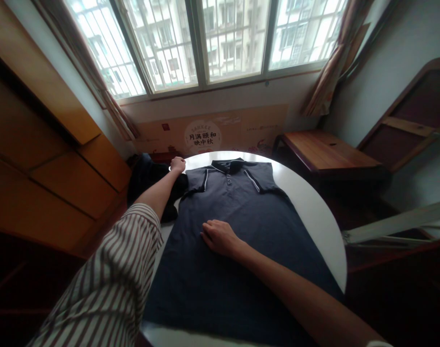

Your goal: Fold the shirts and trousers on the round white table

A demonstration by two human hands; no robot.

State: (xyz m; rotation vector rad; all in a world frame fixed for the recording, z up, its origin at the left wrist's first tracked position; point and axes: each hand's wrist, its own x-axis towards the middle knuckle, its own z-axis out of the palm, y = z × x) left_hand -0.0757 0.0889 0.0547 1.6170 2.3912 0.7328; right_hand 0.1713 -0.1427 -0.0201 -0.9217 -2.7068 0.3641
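A dark grey-blue polo shirt [220, 207] lies spread face up on a round white table [307, 202]. Its collar points to the window, and both short sleeves, edged with a white stripe, are turned inward. My left hand [178, 165] is closed near the table's far left edge, beside the shirt's shoulder; whatever its fingers hold is hidden. Over the middle of the shirt, my right hand [220, 237] is loosely curled, with nothing visible in it. A pile of dark clothes [147, 180] sits left of the shirt, partly behind my left forearm.
Wooden cabinets [71, 168] stand on the left. At the back right is a low wooden table [328, 149], with a dark framed panel [408, 120] leaning by the wall. A printed cardboard panel [249, 125] stands below the barred window [234, 38].
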